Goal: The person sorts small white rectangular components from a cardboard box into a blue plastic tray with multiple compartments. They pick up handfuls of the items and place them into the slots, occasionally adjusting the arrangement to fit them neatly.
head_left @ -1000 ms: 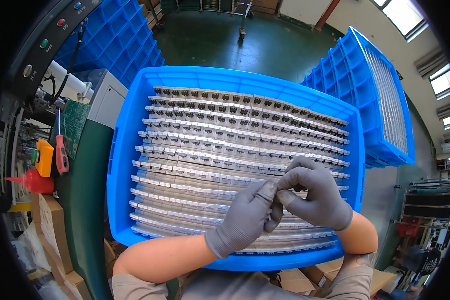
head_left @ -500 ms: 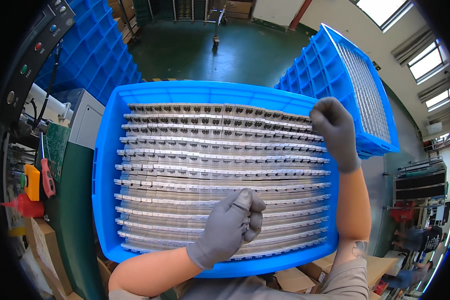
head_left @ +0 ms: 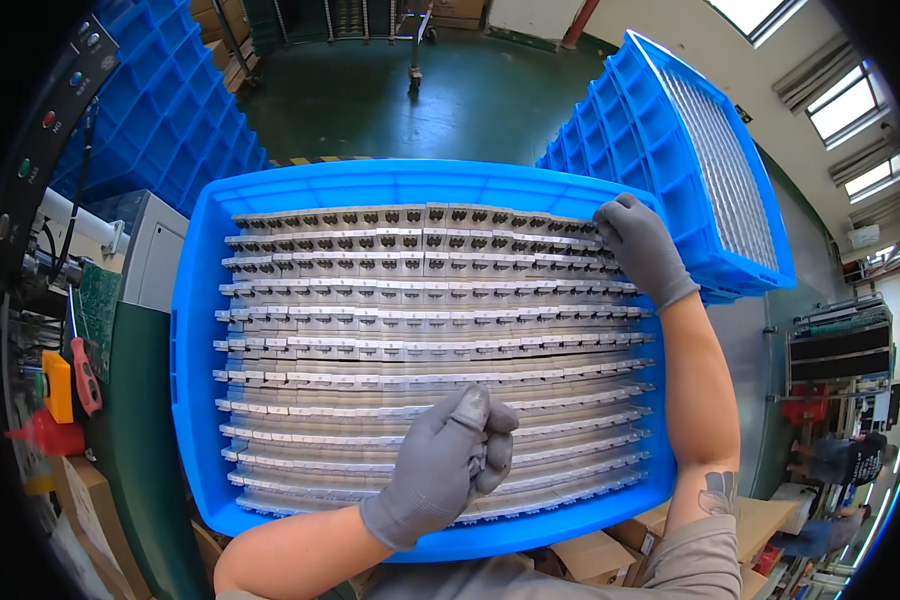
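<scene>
Left hand (head_left: 442,470): gloved in grey, over the lower rows, lower centre of the frame; fingers curled in, thumb laid across them, a narrow grip; whether it holds anything, I cannot tell.
Right hand (head_left: 638,240): gloved in grey, at the right ends of the top rows, upper right of centre; fingertips bunched close together; what lies between them is hidden, so I cannot tell.
Parts (head_left: 400,313): silver-grey, packed in long rows across the centre of the frame, inside the bin.
Black pieces (head_left: 382,243): small, along the upper rows.
Bin (head_left: 410,178): blue, spanning the middle of the frame.
Crates (head_left: 610,130): blue, upper right; the facing one holds similar silvery rows.
Left edge: a screwdriver (head_left: 85,378) with a red handle, an orange box (head_left: 58,387), a red bottle (head_left: 50,433).
Upper left: a dark panel (head_left: 45,130) with coloured buttons.
Lower right: cartons (head_left: 592,556), partly behind the bin.
</scene>
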The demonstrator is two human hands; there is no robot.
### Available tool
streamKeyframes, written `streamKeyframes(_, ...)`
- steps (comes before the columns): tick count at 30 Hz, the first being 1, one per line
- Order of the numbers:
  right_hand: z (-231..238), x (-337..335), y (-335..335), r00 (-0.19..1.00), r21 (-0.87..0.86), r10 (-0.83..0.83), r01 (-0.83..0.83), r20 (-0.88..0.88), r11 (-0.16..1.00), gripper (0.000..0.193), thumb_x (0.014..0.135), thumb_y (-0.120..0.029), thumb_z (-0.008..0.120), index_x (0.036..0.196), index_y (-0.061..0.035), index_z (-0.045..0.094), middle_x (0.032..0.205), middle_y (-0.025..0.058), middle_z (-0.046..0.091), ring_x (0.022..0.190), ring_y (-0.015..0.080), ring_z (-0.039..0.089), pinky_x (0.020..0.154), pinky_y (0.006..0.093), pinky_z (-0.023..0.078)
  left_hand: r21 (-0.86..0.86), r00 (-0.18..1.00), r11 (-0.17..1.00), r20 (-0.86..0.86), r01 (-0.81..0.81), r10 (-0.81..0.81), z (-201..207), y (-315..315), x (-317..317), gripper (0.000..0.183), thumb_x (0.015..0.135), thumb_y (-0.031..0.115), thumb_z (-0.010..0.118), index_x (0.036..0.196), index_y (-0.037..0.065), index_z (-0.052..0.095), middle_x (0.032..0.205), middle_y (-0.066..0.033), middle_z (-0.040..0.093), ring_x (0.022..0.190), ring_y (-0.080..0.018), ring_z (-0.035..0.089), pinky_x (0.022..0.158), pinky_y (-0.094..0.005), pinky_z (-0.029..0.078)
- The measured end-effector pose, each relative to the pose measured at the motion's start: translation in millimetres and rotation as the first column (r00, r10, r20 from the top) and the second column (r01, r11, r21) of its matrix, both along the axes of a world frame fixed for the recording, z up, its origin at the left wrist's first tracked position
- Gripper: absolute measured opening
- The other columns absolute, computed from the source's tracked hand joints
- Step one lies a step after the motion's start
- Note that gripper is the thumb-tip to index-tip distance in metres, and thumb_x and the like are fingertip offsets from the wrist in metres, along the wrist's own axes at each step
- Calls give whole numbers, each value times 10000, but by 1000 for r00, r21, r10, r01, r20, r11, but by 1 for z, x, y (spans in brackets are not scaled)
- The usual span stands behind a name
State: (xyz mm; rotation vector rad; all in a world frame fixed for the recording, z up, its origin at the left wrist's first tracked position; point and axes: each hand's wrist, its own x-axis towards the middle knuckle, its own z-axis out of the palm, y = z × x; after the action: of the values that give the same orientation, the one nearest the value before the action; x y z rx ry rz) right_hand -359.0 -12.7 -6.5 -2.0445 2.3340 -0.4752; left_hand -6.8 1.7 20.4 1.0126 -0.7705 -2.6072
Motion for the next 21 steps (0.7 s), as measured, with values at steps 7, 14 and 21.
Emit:
streamKeyframes(7,2,6,-1,998,11,-32,33,-48,999,87,930,-87,626,953,-10,659,987,165,642,912,375,653,822,438,543,-4,1000,1000,10,7,-7,0,1,0,454,1085,430,409,1038,8,569,715,-73,554,527,-106,465,448,-221,359)
streamKeyframes(14,0,8,-3,998,18,-28,29,-48,999,85,926,-82,627,962,-13,662,996,170,646,914,382,656,820,447,544,-17,1000,1000,18,16,-15,0,1,0,458,1083,445,402,1036,17,558,717,-73,550,523,-108,459,435,-217,345)
streamKeyframes(21,-1,5,2,995,-63,-65,60,-74,996,120,877,-48,650,988,-25,691,1032,174,648,914,368,665,827,443,552,-40,999,998,17,38,-37,0,0,1,464,1081,452,403,1041,16,557,710,-77,554,518,-107,456,434,-219,344)
